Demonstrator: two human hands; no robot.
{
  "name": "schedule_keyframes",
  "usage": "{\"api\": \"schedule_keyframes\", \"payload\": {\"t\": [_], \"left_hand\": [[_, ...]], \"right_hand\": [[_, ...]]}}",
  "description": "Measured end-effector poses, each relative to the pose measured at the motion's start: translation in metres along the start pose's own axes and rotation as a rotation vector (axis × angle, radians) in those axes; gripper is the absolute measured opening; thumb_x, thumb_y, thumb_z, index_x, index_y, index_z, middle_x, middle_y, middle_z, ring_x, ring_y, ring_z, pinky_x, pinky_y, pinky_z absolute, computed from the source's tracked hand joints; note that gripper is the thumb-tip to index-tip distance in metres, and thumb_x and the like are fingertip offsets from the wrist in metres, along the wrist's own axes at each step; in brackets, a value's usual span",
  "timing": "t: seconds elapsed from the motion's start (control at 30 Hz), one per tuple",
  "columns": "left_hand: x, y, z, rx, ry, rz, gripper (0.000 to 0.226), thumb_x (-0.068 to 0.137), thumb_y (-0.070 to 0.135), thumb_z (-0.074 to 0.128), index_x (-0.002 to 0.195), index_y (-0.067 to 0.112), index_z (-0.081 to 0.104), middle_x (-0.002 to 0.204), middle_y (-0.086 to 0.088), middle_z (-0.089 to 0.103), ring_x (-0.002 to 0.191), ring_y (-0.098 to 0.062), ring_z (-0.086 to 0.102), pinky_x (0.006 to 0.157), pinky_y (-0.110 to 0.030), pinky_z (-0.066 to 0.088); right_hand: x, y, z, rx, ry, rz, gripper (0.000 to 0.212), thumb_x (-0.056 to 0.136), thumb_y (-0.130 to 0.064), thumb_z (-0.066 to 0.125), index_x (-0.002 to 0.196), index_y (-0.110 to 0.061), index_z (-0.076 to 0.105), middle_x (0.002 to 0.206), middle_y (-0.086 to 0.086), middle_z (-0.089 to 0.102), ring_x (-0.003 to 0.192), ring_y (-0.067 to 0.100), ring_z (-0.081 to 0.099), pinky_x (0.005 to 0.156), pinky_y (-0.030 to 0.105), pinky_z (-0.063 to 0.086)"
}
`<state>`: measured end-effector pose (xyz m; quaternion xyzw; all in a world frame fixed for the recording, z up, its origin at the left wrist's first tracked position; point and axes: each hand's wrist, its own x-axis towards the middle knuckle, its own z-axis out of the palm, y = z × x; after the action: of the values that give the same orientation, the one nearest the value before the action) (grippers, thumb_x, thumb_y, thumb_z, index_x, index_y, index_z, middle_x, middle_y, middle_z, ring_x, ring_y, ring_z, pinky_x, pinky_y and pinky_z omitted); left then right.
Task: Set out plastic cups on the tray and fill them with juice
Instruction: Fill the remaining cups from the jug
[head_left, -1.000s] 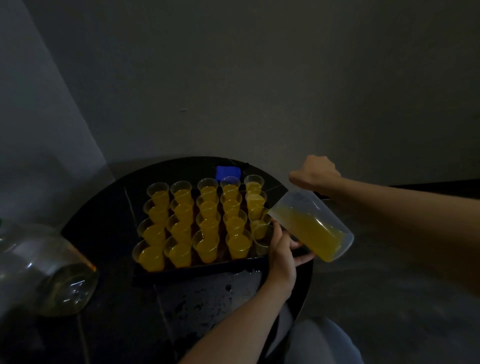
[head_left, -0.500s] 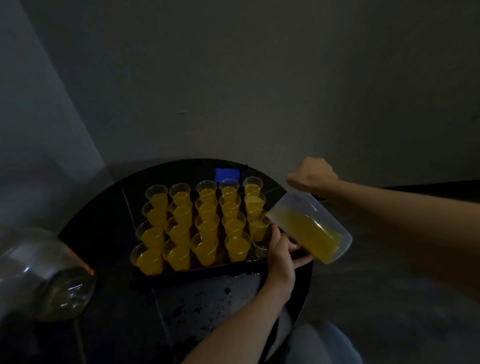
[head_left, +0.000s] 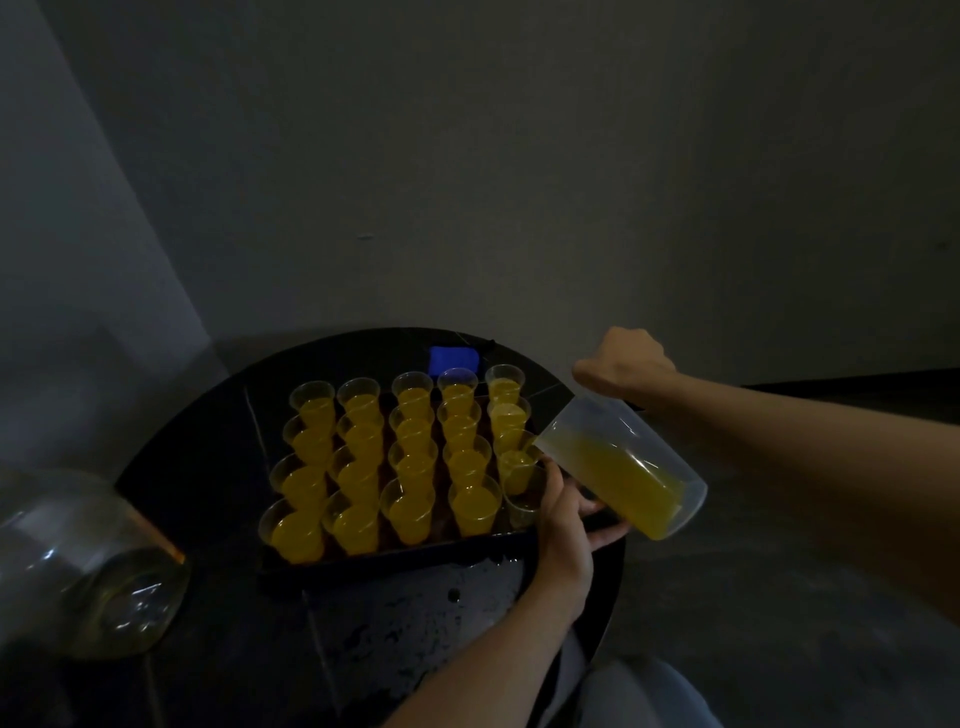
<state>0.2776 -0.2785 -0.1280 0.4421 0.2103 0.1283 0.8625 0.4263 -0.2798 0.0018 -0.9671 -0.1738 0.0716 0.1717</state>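
Nearly full: pouring along the right column

Right now my right hand (head_left: 623, 361) is closed in a fist round the handle of the pitcher (head_left: 623, 467), which is tipped steeply with its spout over a cup in the right column. My left hand (head_left: 563, 519) clasps the tray (head_left: 395, 553) at its near right corner, thumb beside the near-right cup (head_left: 521, 501), which looks almost empty. The other cups (head_left: 410, 467) stand in rows on the tray, filled with yellow juice, on the round black table (head_left: 208, 467).
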Motion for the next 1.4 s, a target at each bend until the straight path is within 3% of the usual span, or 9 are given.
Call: {"api": "schedule_keyframes", "payload": {"t": [0.63, 0.83, 1.13, 1.4], "left_hand": [[0.000, -0.001, 0.002, -0.031, 0.019, 0.003, 0.052, 0.104, 0.013, 0.035, 0.148, 0.041, 0.038, 0.133, -0.007, 0.057, 0.120, -0.027, 0.061, 0.094, -0.055, 0.057], [0.000, -0.002, 0.001, -0.016, 0.021, 0.003, 0.059, 0.103, 0.011, 0.035, 0.154, 0.041, 0.031, 0.135, -0.006, 0.057, 0.121, -0.025, 0.060, 0.093, -0.052, 0.058], [-0.004, -0.003, 0.005, -0.027, 0.023, 0.010, 0.057, 0.104, 0.015, 0.038, 0.153, 0.043, 0.032, 0.136, -0.008, 0.055, 0.122, -0.026, 0.058, 0.095, -0.054, 0.056], [0.001, -0.005, -0.003, -0.035, 0.054, 0.005, 0.055, 0.105, 0.014, 0.033, 0.151, 0.043, 0.037, 0.134, -0.005, 0.056, 0.122, -0.026, 0.058, 0.093, -0.054, 0.057]], "right_hand": [[0.000, -0.004, 0.001, -0.020, 0.006, -0.033, 0.030, 0.092, -0.035, 0.062, 0.075, -0.011, 0.055, 0.069, 0.004, 0.052, 0.057, 0.015, 0.047, 0.048, 0.023, 0.037], [-0.004, -0.002, 0.001, -0.038, 0.026, -0.011, 0.029, 0.090, -0.034, 0.062, 0.076, -0.009, 0.057, 0.072, 0.006, 0.055, 0.062, 0.017, 0.053, 0.052, 0.026, 0.043], [-0.006, -0.004, -0.003, -0.034, 0.032, -0.026, 0.029, 0.090, -0.033, 0.063, 0.073, -0.011, 0.053, 0.069, 0.005, 0.051, 0.057, 0.016, 0.047, 0.048, 0.024, 0.037], [-0.012, -0.001, 0.002, -0.052, 0.082, -0.031, 0.029, 0.086, -0.035, 0.064, 0.074, -0.009, 0.058, 0.070, 0.006, 0.056, 0.061, 0.020, 0.056, 0.050, 0.025, 0.042]]}}
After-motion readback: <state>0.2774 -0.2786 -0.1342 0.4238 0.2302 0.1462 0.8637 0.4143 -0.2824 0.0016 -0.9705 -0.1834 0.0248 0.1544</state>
